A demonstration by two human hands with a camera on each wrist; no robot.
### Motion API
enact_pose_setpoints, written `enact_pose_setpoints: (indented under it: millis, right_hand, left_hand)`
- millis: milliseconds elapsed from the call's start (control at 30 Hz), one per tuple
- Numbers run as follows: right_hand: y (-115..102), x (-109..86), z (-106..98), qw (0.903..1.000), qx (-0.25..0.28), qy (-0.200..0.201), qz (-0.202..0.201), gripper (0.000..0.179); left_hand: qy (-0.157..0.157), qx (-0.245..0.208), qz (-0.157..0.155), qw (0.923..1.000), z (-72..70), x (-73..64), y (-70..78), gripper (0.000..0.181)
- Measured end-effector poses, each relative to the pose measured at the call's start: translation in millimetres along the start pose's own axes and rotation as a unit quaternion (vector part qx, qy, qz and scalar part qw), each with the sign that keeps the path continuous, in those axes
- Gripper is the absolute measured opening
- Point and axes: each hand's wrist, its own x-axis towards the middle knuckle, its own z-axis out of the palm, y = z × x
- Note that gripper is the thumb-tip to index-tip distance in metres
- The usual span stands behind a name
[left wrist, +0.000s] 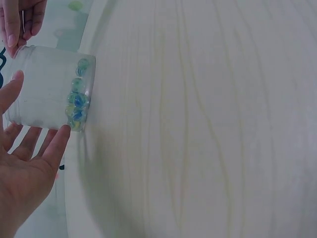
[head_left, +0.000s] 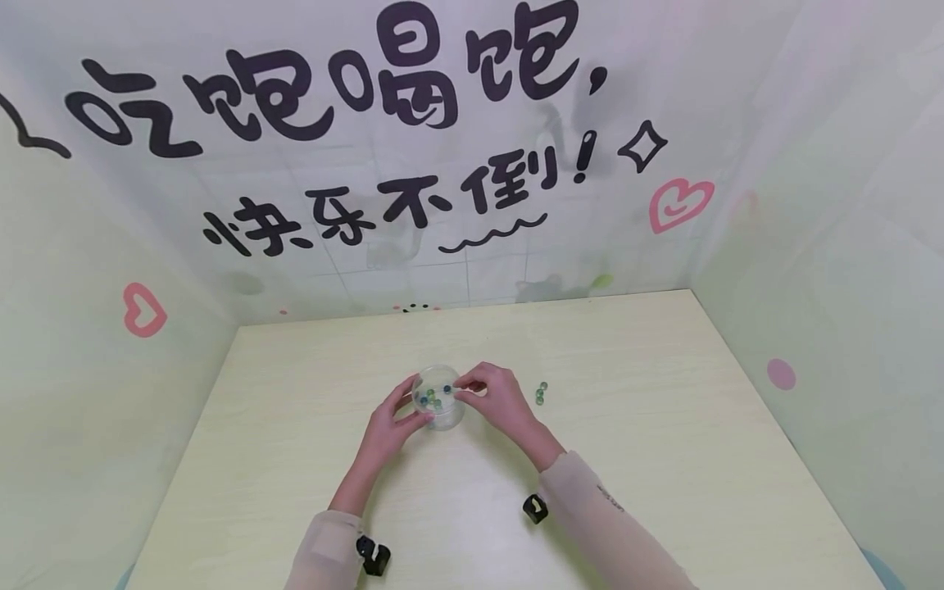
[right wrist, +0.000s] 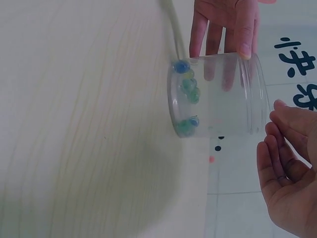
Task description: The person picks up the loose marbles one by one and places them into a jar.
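Observation:
A clear plastic jar (head_left: 447, 423) stands upright on the table, its mouth upward. My left hand (head_left: 388, 424) holds it from the left, thumb on the near side and fingers round the far side. Several green and blue glass marbles (left wrist: 77, 101) lie on the jar's bottom, visible through the wall in both wrist views. At the jar's right rim is my right hand (head_left: 503, 399), its thumb and fingertips brought together and the other fingers bent. Whether a marble sits between those fingertips is hidden. Right of this hand, a few greenish marbles (head_left: 541, 394) lie close together on the table.
The pale wood-grain table (head_left: 627, 369) meets a printed backdrop (head_left: 413, 287) behind and at both sides. Black clip-like mounts, one by the left sleeve (head_left: 374, 557) and one by the right sleeve (head_left: 535, 509), sit at the forearms.

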Motion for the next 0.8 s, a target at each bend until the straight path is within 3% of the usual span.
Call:
enact_pose_setpoints:
  millis: [800]
  right_hand:
    - [32, -14.5, -24, 0.9984, 0.012, 0.051, 0.021, 0.012]
  left_hand:
    - [-0.002, -0.011, 0.008, 0.9999, -0.2, 0.8, -1.3, 0.074]
